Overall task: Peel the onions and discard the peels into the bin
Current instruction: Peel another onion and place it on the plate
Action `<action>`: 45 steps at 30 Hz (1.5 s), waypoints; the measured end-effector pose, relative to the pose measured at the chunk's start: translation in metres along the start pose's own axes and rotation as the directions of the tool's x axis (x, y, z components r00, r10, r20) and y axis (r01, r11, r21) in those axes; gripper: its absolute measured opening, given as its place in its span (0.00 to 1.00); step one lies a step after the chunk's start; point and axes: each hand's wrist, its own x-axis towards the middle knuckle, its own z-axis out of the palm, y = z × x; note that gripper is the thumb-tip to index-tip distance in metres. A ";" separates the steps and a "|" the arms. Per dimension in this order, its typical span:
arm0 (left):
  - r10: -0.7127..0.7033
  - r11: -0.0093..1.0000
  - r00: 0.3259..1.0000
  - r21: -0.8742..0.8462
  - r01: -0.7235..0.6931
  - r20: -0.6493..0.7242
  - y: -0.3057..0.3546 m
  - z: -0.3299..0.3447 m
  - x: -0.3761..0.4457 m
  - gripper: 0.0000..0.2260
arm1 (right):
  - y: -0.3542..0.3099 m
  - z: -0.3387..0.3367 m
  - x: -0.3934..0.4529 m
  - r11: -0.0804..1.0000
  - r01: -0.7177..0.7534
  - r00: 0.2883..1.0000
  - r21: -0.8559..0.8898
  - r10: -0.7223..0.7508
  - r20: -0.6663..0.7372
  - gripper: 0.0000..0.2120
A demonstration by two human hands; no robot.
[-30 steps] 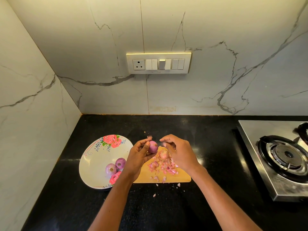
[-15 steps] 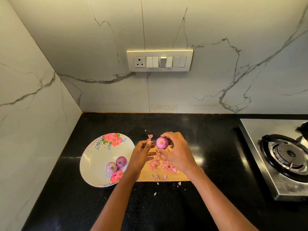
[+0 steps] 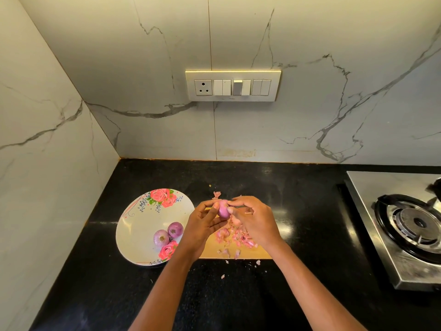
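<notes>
A small pink onion (image 3: 223, 209) sits between both hands above the wooden cutting board (image 3: 260, 253). My left hand (image 3: 202, 223) grips it from the left with thumb and fingers. My right hand (image 3: 253, 218) pinches it from the right, fingertips on its top. A heap of pink peels (image 3: 235, 237) lies on the board under my hands, and a few scraps lie on the black counter. Two purple onions (image 3: 168, 234) rest in the white floral plate (image 3: 140, 223) to the left. No bin is in view.
A steel gas stove with a black burner (image 3: 415, 223) stands at the right. Marble walls close off the back and the left of the black counter (image 3: 238, 295). A switch panel (image 3: 232, 86) is on the back wall.
The onion went from my left hand to my right hand, then back between both hands. Both hands have closed in on it above the board.
</notes>
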 end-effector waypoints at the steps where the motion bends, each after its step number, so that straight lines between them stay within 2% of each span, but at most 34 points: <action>1: 0.009 1.000 1.000 -0.002 -0.009 -0.002 0.001 0.000 0.000 0.17 | 0.001 0.000 0.000 1.000 0.017 0.999 -0.022 -0.018 -0.026 0.07; 6: 0.044 0.999 0.999 0.029 -0.044 0.002 0.003 0.005 0.000 0.14 | 0.005 0.004 0.002 0.977 0.118 0.984 -0.178 -0.139 -0.110 0.03; 9: 0.089 0.992 0.996 0.089 -0.088 -0.001 0.003 0.009 -0.001 0.17 | 0.009 0.006 0.000 0.938 0.171 0.973 -0.301 -0.208 -0.095 0.02; 11: 0.108 0.988 0.994 0.115 -0.107 -0.006 0.001 0.010 0.000 0.20 | 0.010 0.008 -0.002 0.955 0.112 0.980 -0.276 -0.152 -0.126 0.02; 14: 0.117 0.983 0.993 0.149 -0.111 -0.035 -0.003 0.008 0.001 0.22 | 0.008 0.005 -0.002 0.991 -0.038 0.980 -0.127 0.012 -0.199 0.04; 17: 0.095 0.984 0.993 0.155 -0.083 -0.070 -0.006 0.000 0.003 0.21 | 0.011 -0.002 -0.001 0.981 -0.092 0.989 -0.170 0.071 -0.127 0.09; 19: 0.069 0.986 0.994 0.155 -0.055 -0.090 -0.007 -0.005 0.002 0.18 | 0.011 -0.004 -0.001 0.967 -0.093 0.995 -0.236 0.086 -0.040 0.02; 20: 0.060 0.985 0.994 0.165 -0.044 -0.095 -0.007 -0.007 0.001 0.17 | 0.010 -0.004 -0.001 0.962 -0.094 0.995 -0.257 0.101 0.015 0.05; 24: 0.045 0.975 0.993 0.222 -0.021 -0.106 -0.010 -0.014 0.001 0.10 | 0.006 0.011 -0.002 0.974 -0.103 0.969 -0.200 0.144 0.200 0.26; 26: 0.046 0.968 0.993 0.250 -0.018 -0.107 -0.009 -0.018 -0.002 0.09 | 0.005 0.022 -0.002 0.975 -0.070 0.963 -0.209 0.121 0.239 0.31; 31: 0.065 0.950 0.990 0.311 -0.022 -0.127 -0.003 -0.030 -0.009 0.08 | 0.001 0.042 0.003 0.971 0.004 0.964 -0.238 0.059 0.260 0.27; 37: 0.109 0.939 0.987 0.339 -0.062 -0.121 0.006 -0.045 -0.005 0.18 | -0.010 0.057 0.012 0.971 0.016 0.976 -0.237 0.037 0.215 0.26; 42: 0.164 0.953 0.976 0.276 -0.121 -0.141 0.010 -0.041 0.002 0.06 | -0.018 0.052 0.022 0.980 0.002 0.971 -0.199 0.046 0.233 0.25; 45: 0.164 0.958 0.975 0.261 -0.121 -0.151 0.014 -0.042 0.002 0.04 | -0.024 0.052 0.027 0.985 -0.008 0.968 -0.170 0.050 0.244 0.23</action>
